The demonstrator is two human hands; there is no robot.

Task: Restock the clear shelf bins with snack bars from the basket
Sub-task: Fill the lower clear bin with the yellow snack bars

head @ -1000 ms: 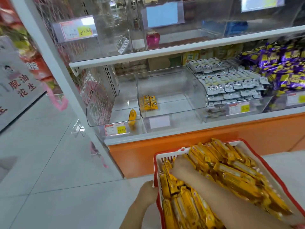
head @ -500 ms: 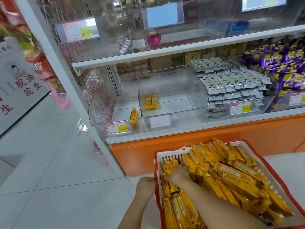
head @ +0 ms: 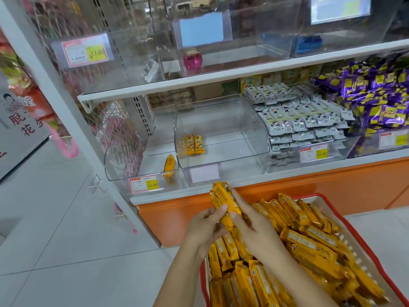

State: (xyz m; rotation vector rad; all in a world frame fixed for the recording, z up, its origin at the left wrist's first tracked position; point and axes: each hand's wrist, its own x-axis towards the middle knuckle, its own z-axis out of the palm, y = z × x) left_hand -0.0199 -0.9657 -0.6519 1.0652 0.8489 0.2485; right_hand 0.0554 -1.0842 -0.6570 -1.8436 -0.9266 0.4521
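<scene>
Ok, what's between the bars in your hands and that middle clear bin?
Head view: only the white shelf edge and the blank label on the front of the middle bin lie between it and the held bars. No product blocks the way.

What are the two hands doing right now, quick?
Left hand: closed, holding the yellow snack bars.
Right hand: closed, gripping the same yellow snack bars.

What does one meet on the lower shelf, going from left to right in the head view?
Leftmost clear bin with one yellow bar → middle clear bin with two small yellow packs → white and grey packets → purple and yellow packets.
</scene>
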